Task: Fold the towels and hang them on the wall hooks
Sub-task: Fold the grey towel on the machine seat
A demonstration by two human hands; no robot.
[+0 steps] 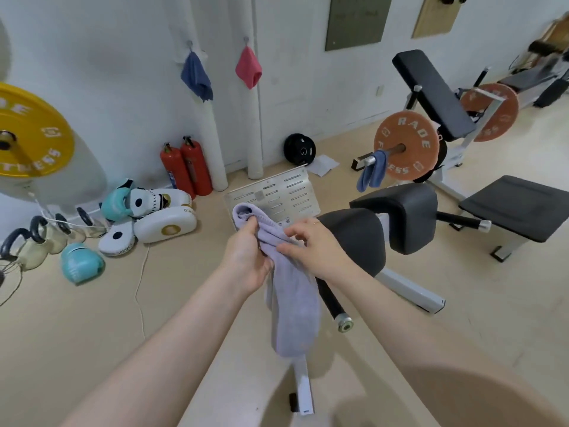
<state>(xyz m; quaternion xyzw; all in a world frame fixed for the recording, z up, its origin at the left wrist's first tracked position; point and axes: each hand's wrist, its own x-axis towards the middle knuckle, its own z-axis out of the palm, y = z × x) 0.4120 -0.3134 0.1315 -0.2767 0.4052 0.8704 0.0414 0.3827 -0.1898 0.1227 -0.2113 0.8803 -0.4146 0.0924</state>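
A lavender towel [294,303] hangs down in front of me, bunched at its top. My left hand [249,257] grips its upper end, fingers curled round the cloth. My right hand [311,245] pinches the towel's right edge just beside the left hand. On the far wall a dark blue towel [197,76] hangs from a hook [190,44] and a pink towel [248,68] hangs from a second hook [245,40]. Another blue towel [372,172] is draped over the end of a barbell bar on the right.
A leg machine with black pads [397,217] stands just beyond my hands. Orange weight plates [406,146] and a black bench [514,208] fill the right. Two red fire extinguishers [186,167], boxing pads [160,217], kettlebells and a yellow plate [30,131] sit at the left.
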